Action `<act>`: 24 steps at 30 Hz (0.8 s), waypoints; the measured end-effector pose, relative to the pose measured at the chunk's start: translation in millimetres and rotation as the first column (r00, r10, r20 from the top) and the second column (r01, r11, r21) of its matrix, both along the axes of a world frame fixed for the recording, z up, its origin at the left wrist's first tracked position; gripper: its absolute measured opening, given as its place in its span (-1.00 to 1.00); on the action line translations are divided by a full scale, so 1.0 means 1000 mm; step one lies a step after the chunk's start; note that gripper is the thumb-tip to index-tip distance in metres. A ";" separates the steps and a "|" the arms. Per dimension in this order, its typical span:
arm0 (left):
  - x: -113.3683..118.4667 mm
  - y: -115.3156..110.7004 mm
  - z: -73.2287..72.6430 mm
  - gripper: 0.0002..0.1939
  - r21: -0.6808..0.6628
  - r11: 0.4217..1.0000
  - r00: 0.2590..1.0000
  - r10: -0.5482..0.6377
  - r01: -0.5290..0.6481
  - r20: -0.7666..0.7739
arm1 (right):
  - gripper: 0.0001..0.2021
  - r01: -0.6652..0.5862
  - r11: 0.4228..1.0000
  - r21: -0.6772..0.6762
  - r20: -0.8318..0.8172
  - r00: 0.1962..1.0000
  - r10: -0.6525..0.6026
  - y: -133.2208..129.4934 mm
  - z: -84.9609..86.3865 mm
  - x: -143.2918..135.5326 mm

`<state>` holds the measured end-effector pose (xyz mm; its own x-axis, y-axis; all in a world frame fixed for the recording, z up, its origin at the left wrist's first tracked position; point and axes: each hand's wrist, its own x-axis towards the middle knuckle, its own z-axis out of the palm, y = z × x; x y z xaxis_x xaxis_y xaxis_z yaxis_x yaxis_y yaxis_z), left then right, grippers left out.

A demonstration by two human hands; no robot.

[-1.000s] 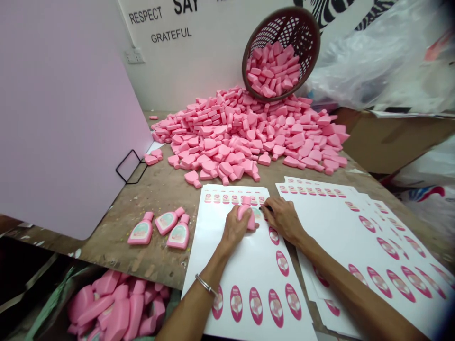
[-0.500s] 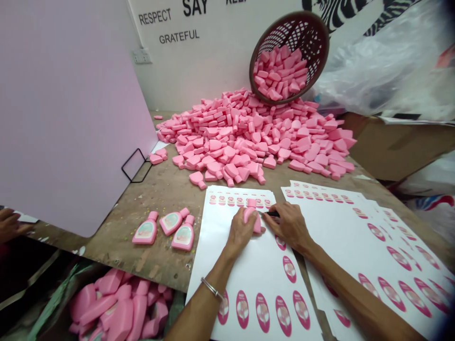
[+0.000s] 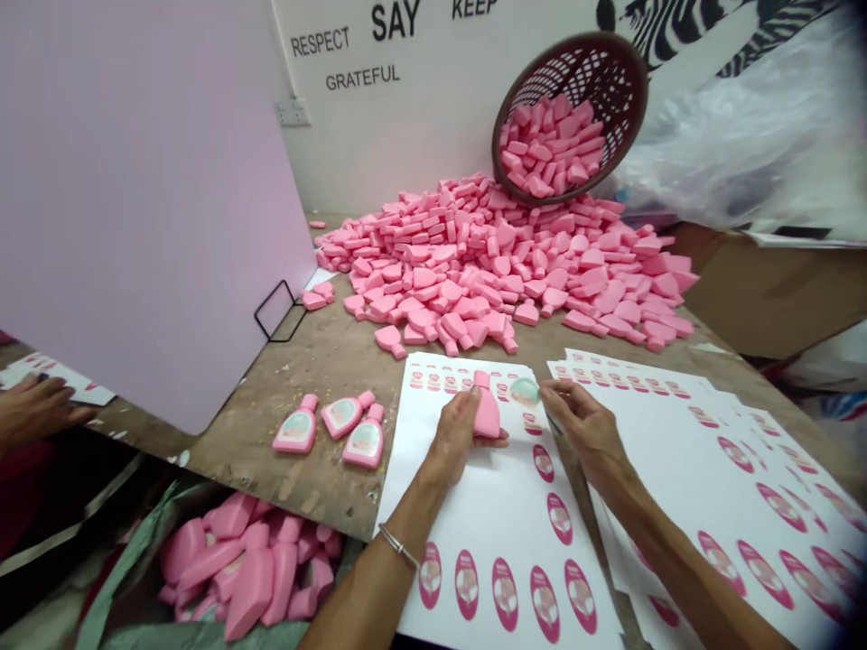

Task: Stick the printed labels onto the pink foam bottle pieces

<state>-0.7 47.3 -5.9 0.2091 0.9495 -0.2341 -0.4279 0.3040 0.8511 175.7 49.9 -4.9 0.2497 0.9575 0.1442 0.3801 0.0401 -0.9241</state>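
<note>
My left hand (image 3: 455, 429) is closed round a small pink bottle (image 3: 488, 411), held upright with its cap up, over a white sticker sheet (image 3: 491, 506). The side of the bottle facing me is plain. Between the fingertips of my right hand (image 3: 586, 420) is a pale green label (image 3: 524, 390), peeled and just right of the bottle. A thin dark tool partly shows under that hand; its shape is mostly hidden. Pink oval stickers line the sheet's right and lower edges. Three labelled pink bottles (image 3: 364, 440) lie on the table to the left.
A large heap of pink bottles (image 3: 461, 262) spreads from a tipped brown basket (image 3: 637, 99). More sticker sheets (image 3: 650, 433) lie at right. A pale upright panel (image 3: 149, 226) stands left, with another person's hand (image 3: 41, 411) beyond. Below the table edge is a sack (image 3: 135, 551) of bottles.
My right hand has moved right and away from the sheet, and a pale green label now shows in its fingertips. The bottle stays in my left hand. The view has shifted left.
</note>
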 end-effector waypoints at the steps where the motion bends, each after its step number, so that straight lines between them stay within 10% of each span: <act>1: -0.004 -0.005 0.003 -0.46 0.007 1.000 0.999 0.010 -0.010 0.038 | -0.62 -0.043 0.999 -0.022 -0.005 0.999 0.043 -0.003 0.005 -0.006; 10: -0.029 -0.041 0.022 -0.39 -0.033 0.995 0.984 0.097 -0.093 0.146 | -0.65 -0.258 0.966 -0.021 -0.005 0.966 0.258 -0.031 0.031 -0.067; 24: -0.035 -0.049 0.030 -0.36 -0.032 0.995 0.980 0.097 -0.093 0.172 | -0.68 -0.267 0.964 0.006 0.042 0.963 0.266 -0.038 0.035 -0.072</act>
<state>-35.5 -2.1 24.0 0.1578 0.9615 -0.2248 -0.5962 0.2743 0.7546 103.8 11.8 29.9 -0.0204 0.9868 0.1605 0.3909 0.1557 -0.9072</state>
